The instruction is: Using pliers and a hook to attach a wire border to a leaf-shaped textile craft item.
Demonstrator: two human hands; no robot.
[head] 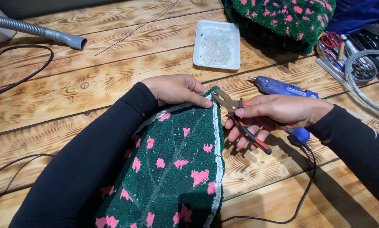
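At table centre in the head view, the left hand pinches the tip of the green tufted piece. Right hand fingers grip pliers, whose nose meets that white-edged tip; the edge below appears unworked.

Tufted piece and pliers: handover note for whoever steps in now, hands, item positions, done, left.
Left hand: pinching the top corner of the green tufted piece with pink patches, held over the wooden table.
Right hand: gripping the pliers, tips at that same corner, by the white edging.
Nearby: blue glue gun behind the right hand, white tray further back.
Done: cannot tell. Left: the corner the pliers are at.
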